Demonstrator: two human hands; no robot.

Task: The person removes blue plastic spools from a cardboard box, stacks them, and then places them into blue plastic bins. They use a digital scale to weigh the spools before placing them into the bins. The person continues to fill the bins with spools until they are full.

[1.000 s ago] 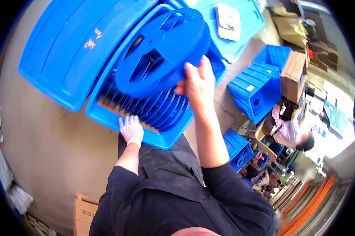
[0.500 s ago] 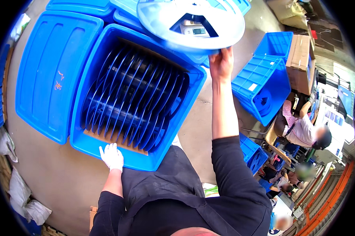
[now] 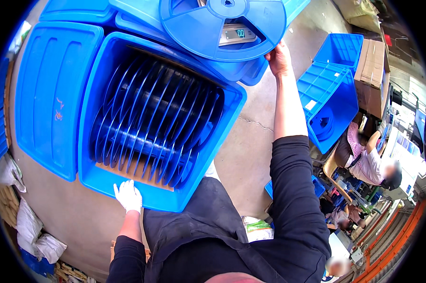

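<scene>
Grey floor (image 3: 250,160), blue containers: at left, a lidded bin (image 3: 47,104) is standing closed; beside it, an open bin (image 3: 158,197) is holding a row of reels (image 3: 149,118) on edge, cardboard (image 3: 111,169) beneath; beyond its far edge, a lid (image 3: 295,8) is carrying a scale (image 3: 234,34); rightward, crates (image 3: 321,85) and a carton (image 3: 371,78) are standing near a seated co-worker (image 3: 366,160). Left hand (image 3: 128,195), white-gloved: fingers slightly parted, touching the open bin's near edge. Right hand (image 3: 280,59), bare: thumb and fingers are pinching the rim of one blue reel (image 3: 198,30). We are seeing it over the scale; whether they are touching, we cannot tell. Against one second ago: this reel, then above the open bin, is now overlapping the scale; the left hand is keeping to the near edge.
</scene>
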